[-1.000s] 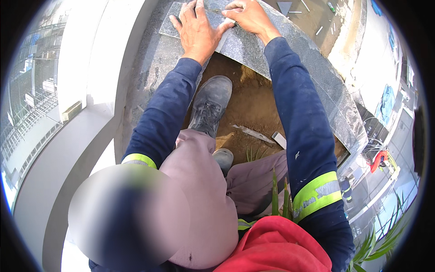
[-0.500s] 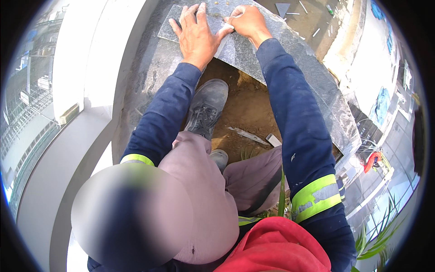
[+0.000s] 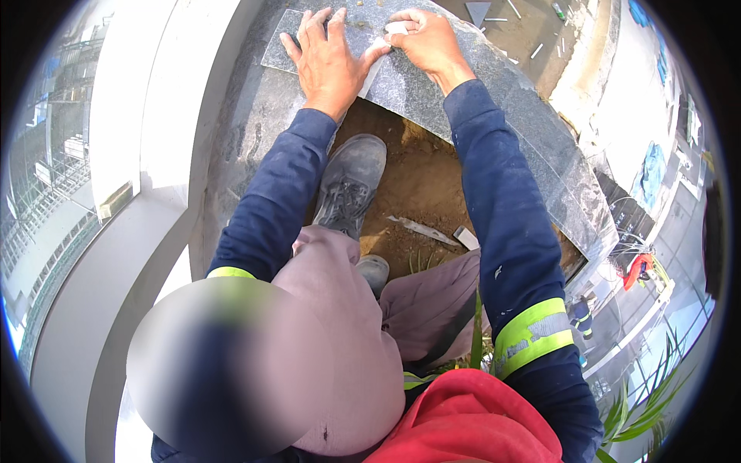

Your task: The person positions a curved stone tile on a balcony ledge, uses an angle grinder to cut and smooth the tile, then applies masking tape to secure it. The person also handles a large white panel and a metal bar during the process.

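Observation:
My left hand (image 3: 328, 65) lies with fingers spread on a small grey stone slab (image 3: 279, 52), which rests on the grey stone ledge (image 3: 494, 92). Its thumb reaches right, close to the fingertips of my right hand (image 3: 432, 48). Those right fingers are pinched around a small white piece (image 3: 397, 28), whose kind I cannot make out. Below the left thumb, a narrow white strip (image 3: 371, 79) lies along the slab and runs toward the ledge's near edge. My left palm covers part of the slab.
Brown soil (image 3: 424, 177) fills the gap between ledge and legs, with my grey shoe (image 3: 351, 181) in it. A flat pale scrap (image 3: 423, 230) and a white block (image 3: 466, 238) lie there. A white column (image 3: 166, 108) stands left. White sticks (image 3: 536, 51) litter the ground beyond.
My right hand has shifted slightly right, and the white piece now shows between its fingers. My left hand, still spread, appears a little farther left in view.

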Motion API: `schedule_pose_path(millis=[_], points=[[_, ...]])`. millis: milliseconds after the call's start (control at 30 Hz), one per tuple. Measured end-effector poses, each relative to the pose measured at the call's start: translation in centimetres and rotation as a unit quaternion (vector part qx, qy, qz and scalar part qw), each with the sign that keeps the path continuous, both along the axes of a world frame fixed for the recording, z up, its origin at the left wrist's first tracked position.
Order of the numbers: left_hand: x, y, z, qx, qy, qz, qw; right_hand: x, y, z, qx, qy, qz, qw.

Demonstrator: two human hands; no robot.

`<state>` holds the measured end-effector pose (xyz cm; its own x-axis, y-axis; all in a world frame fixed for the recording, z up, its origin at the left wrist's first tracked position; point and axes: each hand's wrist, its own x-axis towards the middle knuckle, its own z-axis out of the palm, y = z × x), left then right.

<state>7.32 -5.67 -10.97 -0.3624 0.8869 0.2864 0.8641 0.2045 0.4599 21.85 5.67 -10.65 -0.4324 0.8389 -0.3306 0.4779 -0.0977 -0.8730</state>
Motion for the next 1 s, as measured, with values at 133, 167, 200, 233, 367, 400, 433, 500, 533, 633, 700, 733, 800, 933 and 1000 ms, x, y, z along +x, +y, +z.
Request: schedule_pose_path(millis=[133,167,200,233,367,400,433,500,533,633,700,733,800,933,1000], points=[[0.6,0.7,-1.2,0.047,-0.005,-0.005,0.999,3.8,1.9,-1.1,0.179,-0.045,-0.168,0.968],[1.1,0.9,-1.2,0.053,-0.006,-0.009,0.999,6.3,2.9,-1.8,0.198,-0.002,-0.213,0.957],[0.8,0.5,-1.2,0.049,-0.004,-0.012,0.999,7.1,2.6,-0.4,0.168,0.006,-0.203,0.964],[0.5,0.1,-1.2,0.046,-0.002,-0.016,0.999,8.0,1.9,1.0,0.139,0.012,-0.195,0.971],[-0.3,-0.2,-1.5,0.023,0.051,-0.116,0.992,11.2,-2.7,6.6,0.142,-0.086,-0.207,0.964],[-0.6,-0.2,-1.4,0.028,0.028,-0.171,0.985,13.2,-4.0,6.7,0.133,-0.114,-0.201,0.964],[-0.9,0.0,-1.3,0.015,0.086,-0.203,0.975,15.1,-5.3,6.9,0.123,-0.142,-0.196,0.963],[-1.6,0.4,-0.8,-0.012,0.208,-0.261,0.943,17.2,-8.3,8.6,0.1,-0.17,-0.223,0.955],[-1.6,0.2,-0.4,-0.044,0.201,-0.278,0.938,19.0,-9.8,8.8,0.065,-0.138,-0.258,0.954],[-1.0,-0.8,-0.2,-0.023,0.14,-0.28,0.95,24.2,-13.4,9.2,0.008,-0.012,-0.384,0.923],[-1.2,-0.9,0.0,-0.054,0.186,-0.286,0.939,25.0,-15.4,9.8,-0.024,0.046,-0.429,0.902],[-1.5,-0.9,0.0,-0.053,0.191,-0.287,0.937,25.1,-16.4,10.0,-0.042,0.059,-0.432,0.899],[-1.8,-0.7,0.0,-0.052,0.226,-0.3,0.925,25.0,-18.4,10.8,-0.112,0.087,-0.386,0.912],[-3.6,1.8,-0.2,-0.087,0.223,-0.377,0.895,19.9,-21.5,10.5,-0.2,0.01,-0.252,0.947],[-4.7,2.8,0.3,-0.087,0.175,-0.431,0.881,18.7,-22.0,11.5,-0.218,0.022,-0.244,0.945]])
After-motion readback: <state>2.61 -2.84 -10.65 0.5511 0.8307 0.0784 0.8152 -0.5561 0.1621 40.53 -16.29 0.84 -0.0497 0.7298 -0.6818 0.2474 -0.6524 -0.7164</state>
